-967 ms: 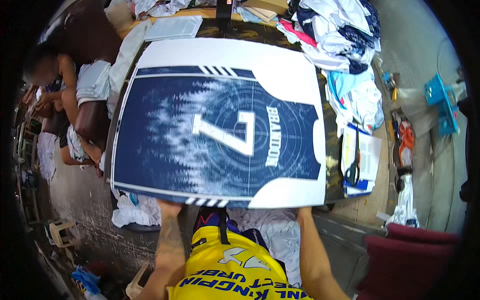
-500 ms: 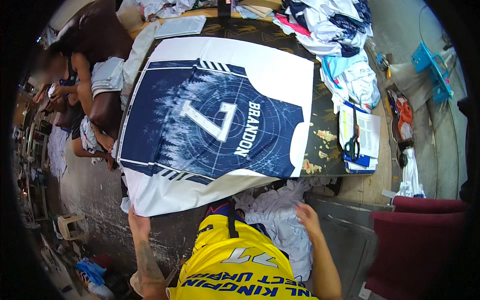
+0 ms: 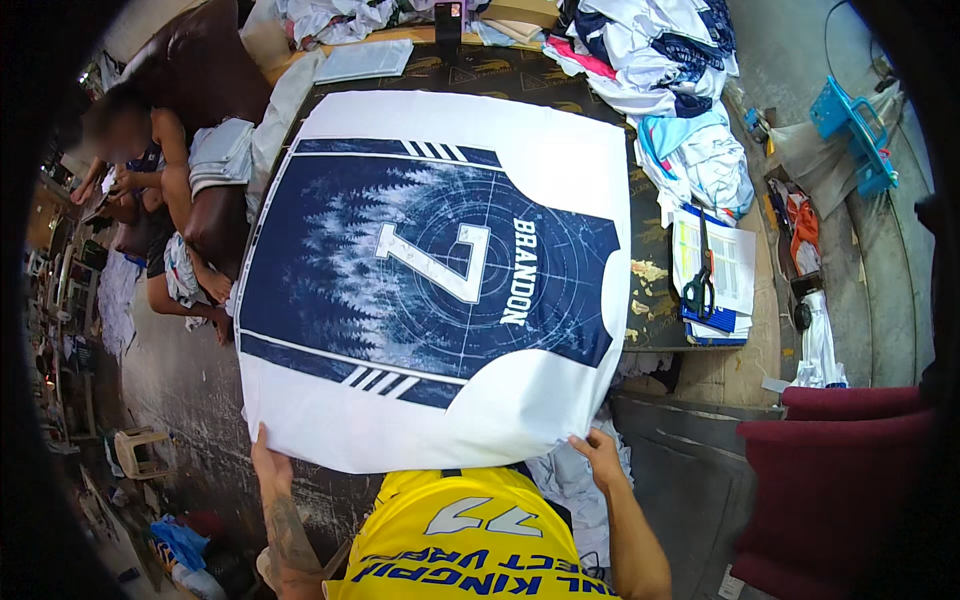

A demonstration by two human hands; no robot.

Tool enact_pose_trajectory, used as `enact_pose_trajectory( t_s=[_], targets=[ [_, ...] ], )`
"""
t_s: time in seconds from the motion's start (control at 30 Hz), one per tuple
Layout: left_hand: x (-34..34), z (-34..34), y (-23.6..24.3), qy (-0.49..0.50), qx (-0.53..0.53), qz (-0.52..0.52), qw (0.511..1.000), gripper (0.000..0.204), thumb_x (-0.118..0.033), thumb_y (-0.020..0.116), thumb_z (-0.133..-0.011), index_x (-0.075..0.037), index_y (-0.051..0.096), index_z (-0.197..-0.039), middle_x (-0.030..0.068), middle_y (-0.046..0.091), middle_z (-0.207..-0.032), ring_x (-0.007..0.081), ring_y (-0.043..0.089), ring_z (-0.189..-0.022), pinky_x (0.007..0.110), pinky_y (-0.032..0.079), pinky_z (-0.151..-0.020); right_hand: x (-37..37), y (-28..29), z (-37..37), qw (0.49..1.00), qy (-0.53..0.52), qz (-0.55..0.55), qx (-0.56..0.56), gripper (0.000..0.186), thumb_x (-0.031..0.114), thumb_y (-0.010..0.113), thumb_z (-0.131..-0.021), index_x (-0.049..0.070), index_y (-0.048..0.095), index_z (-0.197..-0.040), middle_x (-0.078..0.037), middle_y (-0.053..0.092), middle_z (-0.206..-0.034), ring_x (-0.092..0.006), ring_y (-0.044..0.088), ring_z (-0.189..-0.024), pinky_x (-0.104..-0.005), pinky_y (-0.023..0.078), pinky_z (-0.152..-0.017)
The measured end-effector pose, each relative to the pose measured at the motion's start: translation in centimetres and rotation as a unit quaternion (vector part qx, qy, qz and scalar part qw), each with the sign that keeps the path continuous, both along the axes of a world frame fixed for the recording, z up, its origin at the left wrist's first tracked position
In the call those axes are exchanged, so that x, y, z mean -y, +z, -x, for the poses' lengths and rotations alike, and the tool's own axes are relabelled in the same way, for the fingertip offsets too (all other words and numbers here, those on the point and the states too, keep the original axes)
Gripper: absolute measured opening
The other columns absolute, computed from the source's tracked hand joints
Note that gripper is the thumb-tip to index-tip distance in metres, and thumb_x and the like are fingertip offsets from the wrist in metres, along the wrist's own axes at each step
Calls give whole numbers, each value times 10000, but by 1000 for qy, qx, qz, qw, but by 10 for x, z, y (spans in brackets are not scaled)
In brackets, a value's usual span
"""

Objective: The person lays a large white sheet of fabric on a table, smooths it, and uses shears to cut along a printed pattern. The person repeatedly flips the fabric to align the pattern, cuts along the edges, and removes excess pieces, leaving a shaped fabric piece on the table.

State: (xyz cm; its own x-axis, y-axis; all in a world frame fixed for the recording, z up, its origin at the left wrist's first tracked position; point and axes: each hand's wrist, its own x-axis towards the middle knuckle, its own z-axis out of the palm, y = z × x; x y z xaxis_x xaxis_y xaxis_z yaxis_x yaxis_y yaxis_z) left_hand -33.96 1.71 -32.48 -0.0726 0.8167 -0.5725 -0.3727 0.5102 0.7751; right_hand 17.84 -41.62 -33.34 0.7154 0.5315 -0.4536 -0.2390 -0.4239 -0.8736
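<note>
A printed fabric panel in navy and white, with a misty forest pattern, rings and large lettering, lies across the dark table and hangs over its near edge. My left hand grips the lower left corner of its white border, fingers partly under the cloth. My right hand pinches the near edge at the right, by the lower right corner. My yellow printed top shows between my forearms, just below the panel.
Black scissors lie on papers at the right. Garment piles cover the back right. A person sits on a brown sofa at left. A maroon chair stands at lower right, a blue plastic rack above.
The panel's near edge is drawn down toward me and spread flatter, its folds mostly gone. My right hand, free half a second ago, now holds the edge.
</note>
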Motion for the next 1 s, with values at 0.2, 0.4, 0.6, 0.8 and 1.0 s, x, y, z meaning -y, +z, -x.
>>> enact_pose_trajectory(
  t_s=[0.2, 0.4, 0.6, 0.8, 1.0],
  targets=[
    [-71, -62, 104, 141, -334, -260, 895, 755, -73, 761, -1003, -60, 378, -1654, 180, 433, -1663, 305, 550, -1408, 484, 481, -1177, -34, 145, -43, 965, -228, -125, 35, 185, 81, 756, -1027, 86, 571, -1029, -8, 654, -945, -93, 614, -793, -279, 504, -666],
    [-283, -175, 113, -238, -179, -290, 910, 256, -256, 744, -1036, -58, 751, -1197, 29, 708, -1157, 150, 651, -1088, 369, 534, -924, -144, 178, -171, 956, -74, -77, 273, 130, 67, 727, -1034, 62, 625, -1114, 16, 622, -911, -91, 590, -809, -271, 502, -739],
    [-349, -187, 51, -387, -605, -118, 686, 310, -311, 761, -974, -53, 773, -1146, 144, 771, -1112, 247, 767, -915, 380, 629, -728, -198, 108, -144, 897, 186, 223, 333, 698, 402, 712, -1031, 132, 504, -1640, -238, 384, -1738, -470, 251, -1648, -602, 208, -1321],
    [-322, -264, 58, -114, -736, -255, 617, 518, -339, 767, -992, -128, 687, -1458, 206, 703, -1385, 429, 632, -1309, 540, 508, -1088, -227, 114, -177, 843, 167, 309, 407, 714, 449, 704, -1025, 192, 506, -1661, -203, 334, -1775, -554, 261, -1610, -701, 177, -1281],
    [-474, -470, -50, -384, -740, -400, 381, 863, -735, 534, -1046, -319, 270, -1754, 168, 237, -1813, 443, 213, -1664, 726, 241, -1274, -353, 22, -299, 822, 163, 326, 437, 994, 785, 642, -942, 311, 308, -1750, -224, 141, -1829, -573, 93, -1650, -837, 80, -1224]
  ],
)
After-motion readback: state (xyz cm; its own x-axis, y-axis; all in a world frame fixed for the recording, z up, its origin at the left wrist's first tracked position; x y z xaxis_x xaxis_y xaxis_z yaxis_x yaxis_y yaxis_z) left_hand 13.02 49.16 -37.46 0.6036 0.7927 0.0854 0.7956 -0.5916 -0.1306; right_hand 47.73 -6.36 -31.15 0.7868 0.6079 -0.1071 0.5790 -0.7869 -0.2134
